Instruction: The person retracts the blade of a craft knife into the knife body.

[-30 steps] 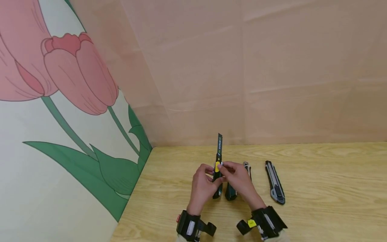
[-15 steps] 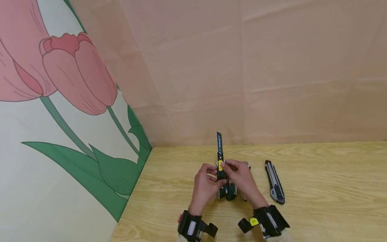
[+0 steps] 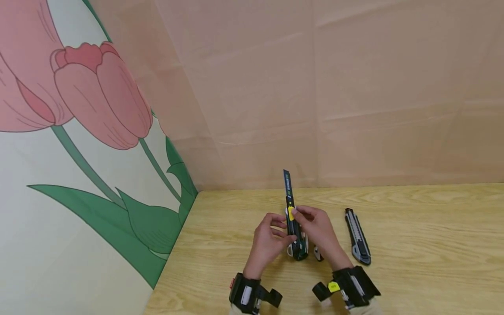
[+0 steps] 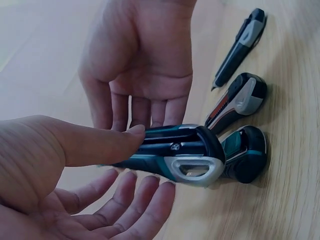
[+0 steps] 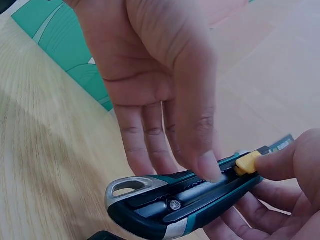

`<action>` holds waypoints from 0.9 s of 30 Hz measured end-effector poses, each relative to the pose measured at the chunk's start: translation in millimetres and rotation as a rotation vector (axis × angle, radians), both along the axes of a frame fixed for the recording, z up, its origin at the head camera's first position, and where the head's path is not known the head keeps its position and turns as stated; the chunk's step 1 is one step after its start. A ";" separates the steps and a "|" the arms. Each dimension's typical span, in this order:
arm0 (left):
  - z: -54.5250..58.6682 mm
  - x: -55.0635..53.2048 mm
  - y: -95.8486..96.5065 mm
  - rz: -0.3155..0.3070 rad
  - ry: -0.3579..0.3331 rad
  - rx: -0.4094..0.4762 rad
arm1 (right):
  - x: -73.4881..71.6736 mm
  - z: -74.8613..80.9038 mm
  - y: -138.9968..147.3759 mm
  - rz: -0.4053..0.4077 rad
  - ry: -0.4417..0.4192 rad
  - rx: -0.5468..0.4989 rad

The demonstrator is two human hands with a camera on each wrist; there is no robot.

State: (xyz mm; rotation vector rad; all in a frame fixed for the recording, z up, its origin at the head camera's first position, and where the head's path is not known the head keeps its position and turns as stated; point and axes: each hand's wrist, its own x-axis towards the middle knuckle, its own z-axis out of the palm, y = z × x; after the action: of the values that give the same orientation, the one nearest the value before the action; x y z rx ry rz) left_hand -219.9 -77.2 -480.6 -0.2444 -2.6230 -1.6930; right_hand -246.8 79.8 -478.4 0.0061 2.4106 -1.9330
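A dark green and black utility knife (image 3: 294,229), its blade (image 3: 288,183) extended, is held pointing away above the table. My left hand (image 3: 268,243) grips the handle, thumb on top and fingers beneath, as the left wrist view shows. My right hand (image 3: 322,232) pinches the knife farther forward, its thumb against the yellow slider (image 5: 247,163) and its fingers under the handle. The handle's silver-rimmed end loop (image 5: 125,188) faces back towards me. Below the held knife lies another dark green utility knife (image 4: 248,154), partly hidden.
A grey and black utility knife with an orange strip (image 4: 240,100) lies right of the green one, mostly behind my right hand in the head view. A grey and black utility knife (image 3: 358,238) lies farther right on the wooden table (image 3: 433,253). A tulip-printed panel (image 3: 106,100) stands left.
Both hands keep hold of the knife. It has shifted a little right and tipped slightly left at the blade end; the right hand has moved slightly right. The blade's extended length looks unchanged.
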 end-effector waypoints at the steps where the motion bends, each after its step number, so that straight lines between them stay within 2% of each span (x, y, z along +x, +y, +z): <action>1: 0.0 -0.3 -1.1 -0.006 -0.011 0.007 | -0.1 0.4 0.6 -0.005 -0.001 0.005; 6: -0.8 -2.4 -8.9 -0.040 -0.059 0.053 | -0.6 1.6 4.4 -0.027 -0.013 0.021; 10: -1.5 -3.6 -14.1 -0.060 -0.100 0.078 | -1.1 3.2 6.2 -0.039 -0.041 -0.004; 20: -4.0 -6.5 -12.2 -0.126 -0.200 0.056 | -0.6 6.3 10.8 -0.052 -0.020 -0.066; 27: -7.9 -7.1 -8.2 -0.152 -0.206 0.063 | -1.6 6.0 12.1 -0.051 -0.043 -0.078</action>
State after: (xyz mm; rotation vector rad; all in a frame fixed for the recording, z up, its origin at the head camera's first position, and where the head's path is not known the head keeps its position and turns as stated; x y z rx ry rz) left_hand -227.0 -85.4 -488.5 -0.2906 -2.7516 -1.9432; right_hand -248.3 91.9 -472.4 0.1060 2.3289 -2.0246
